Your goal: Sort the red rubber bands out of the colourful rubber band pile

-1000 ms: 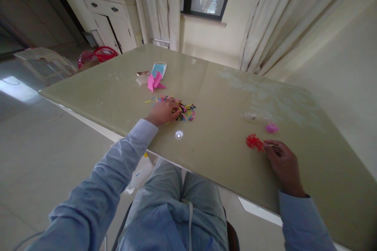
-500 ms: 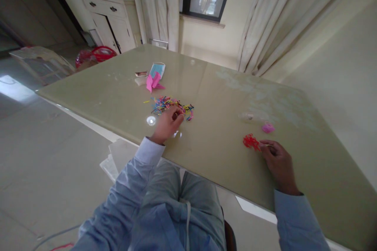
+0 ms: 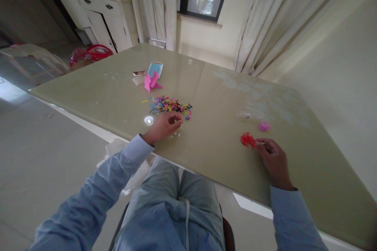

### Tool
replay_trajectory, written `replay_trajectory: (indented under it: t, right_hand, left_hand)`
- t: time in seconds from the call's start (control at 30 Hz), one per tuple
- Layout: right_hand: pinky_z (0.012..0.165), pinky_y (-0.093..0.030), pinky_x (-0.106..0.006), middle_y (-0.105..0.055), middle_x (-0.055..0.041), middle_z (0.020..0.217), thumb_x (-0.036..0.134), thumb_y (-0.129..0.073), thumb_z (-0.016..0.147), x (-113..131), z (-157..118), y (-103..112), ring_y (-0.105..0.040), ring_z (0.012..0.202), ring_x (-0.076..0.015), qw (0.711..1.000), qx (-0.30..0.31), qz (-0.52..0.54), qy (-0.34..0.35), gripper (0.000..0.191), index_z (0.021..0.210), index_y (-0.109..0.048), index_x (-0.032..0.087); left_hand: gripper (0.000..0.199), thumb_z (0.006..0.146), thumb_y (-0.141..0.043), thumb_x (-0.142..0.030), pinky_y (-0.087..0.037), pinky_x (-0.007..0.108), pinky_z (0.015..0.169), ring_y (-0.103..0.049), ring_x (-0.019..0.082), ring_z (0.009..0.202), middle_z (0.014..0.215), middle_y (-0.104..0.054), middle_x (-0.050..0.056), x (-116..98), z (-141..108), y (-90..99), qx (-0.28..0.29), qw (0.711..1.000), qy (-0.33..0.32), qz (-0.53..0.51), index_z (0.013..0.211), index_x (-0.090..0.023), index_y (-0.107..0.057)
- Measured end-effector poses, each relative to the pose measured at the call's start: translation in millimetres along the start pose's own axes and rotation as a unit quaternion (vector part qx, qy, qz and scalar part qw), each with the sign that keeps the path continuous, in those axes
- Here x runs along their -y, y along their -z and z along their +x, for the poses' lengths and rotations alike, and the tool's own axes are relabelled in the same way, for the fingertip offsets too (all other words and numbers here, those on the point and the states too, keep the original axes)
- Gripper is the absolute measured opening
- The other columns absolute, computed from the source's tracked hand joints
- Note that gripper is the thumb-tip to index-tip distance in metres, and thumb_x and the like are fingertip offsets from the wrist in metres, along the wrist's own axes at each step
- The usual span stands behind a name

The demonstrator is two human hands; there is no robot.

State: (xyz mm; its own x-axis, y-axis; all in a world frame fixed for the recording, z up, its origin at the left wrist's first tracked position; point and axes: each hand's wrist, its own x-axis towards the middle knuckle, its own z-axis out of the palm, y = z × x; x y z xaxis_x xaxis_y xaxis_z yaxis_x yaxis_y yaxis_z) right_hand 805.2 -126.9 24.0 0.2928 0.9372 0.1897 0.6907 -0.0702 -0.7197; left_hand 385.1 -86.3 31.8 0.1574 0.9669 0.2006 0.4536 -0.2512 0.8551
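Well, red bands (image 3: 247, 140) touch right grip (image 3: 274, 161), mixed bands (image 3: 167, 104) near left grip (image 3: 162, 126); both pinched.

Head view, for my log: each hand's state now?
Left hand: curled by multicoloured pile of thin bands; whether holding, unclear.
Right hand: curled at red pile of thin bands; whether holding, unclear.

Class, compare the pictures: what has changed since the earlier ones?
The left hand has drawn back from over the multicoloured pile to its near edge; whether it took anything is too small to tell. The right hand stays at the red pile; the pink paper and blue mask have not moved.
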Motion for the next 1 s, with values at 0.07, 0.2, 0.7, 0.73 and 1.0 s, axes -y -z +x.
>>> replay_trajectory:
  t: [0.07, 0.2, 0.7, 0.73, 1.0]
  right_hand:
    - [0.056, -0.040, -0.029, -0.062, -0.0022, 0.064, 0.056, -0.062, 0.076, 3, -1, 0, -0.051, 0.056, -0.0169, 1.000, -0.003, -0.002, 0.003, 0.044, 0.095, -0.070, 0.018]
    - [0.055, -0.039, -0.029, -0.061, -0.0021, 0.062, 0.056, -0.062, 0.076, 8, -2, 0, -0.052, 0.057, -0.0172, 1.000, -0.008, 0.002, 0.013, 0.043, 0.092, -0.070, 0.017]
    - [0.053, -0.031, -0.027, -0.044, 0.0048, 0.054, 0.050, -0.058, 0.081, 10, -5, -3, -0.037, 0.052, -0.0125, 0.999, -0.007, 0.032, 0.025, 0.036, 0.091, -0.068, 0.016]
    - [0.052, -0.031, -0.027, -0.044, 0.0050, 0.054, 0.049, -0.059, 0.081, 10, -5, -3, -0.036, 0.052, -0.0124, 0.999, -0.007, 0.036, 0.025, 0.036, 0.091, -0.068, 0.016]
    - [0.053, -0.030, -0.026, -0.046, 0.0046, 0.056, 0.048, -0.060, 0.082, 9, -5, -3, -0.037, 0.053, -0.0123, 0.998, 0.000, 0.058, 0.015, 0.033, 0.093, -0.067, 0.017]
  left_hand:
    - [0.029, 0.079, -0.064, -0.042, -0.039, 0.021, 0.052, -0.052, 0.010, 0.057, 0.068, -0.062, 0.000, -4, 5, -7.2, 0.001, 0.997, 0.029, -0.071, 0.082, -0.014, -0.067]
    - [0.030, 0.076, -0.066, -0.043, -0.041, 0.021, 0.051, -0.052, 0.009, 0.053, 0.065, -0.062, 0.000, -21, 14, -23.9, 0.008, 0.985, 0.065, -0.162, 0.076, -0.014, -0.065]
    - [0.032, 0.077, -0.067, -0.044, -0.039, 0.018, 0.047, -0.051, 0.006, 0.050, 0.074, -0.071, 0.005, -88, 34, -81.6, 0.131, 0.958, 0.046, -0.249, 0.080, -0.013, -0.071]
    - [0.032, 0.078, -0.066, -0.044, -0.039, 0.018, 0.047, -0.051, 0.007, 0.051, 0.076, -0.072, 0.006, -91, 37, -88.1, 0.141, 0.957, 0.043, -0.248, 0.081, -0.013, -0.072]
    - [0.021, 0.084, -0.059, -0.027, -0.046, 0.024, 0.063, -0.060, 0.012, 0.065, 0.079, -0.074, 0.006, -102, 63, -149.9, 0.123, 0.989, -0.045, -0.066, 0.084, -0.013, -0.075]
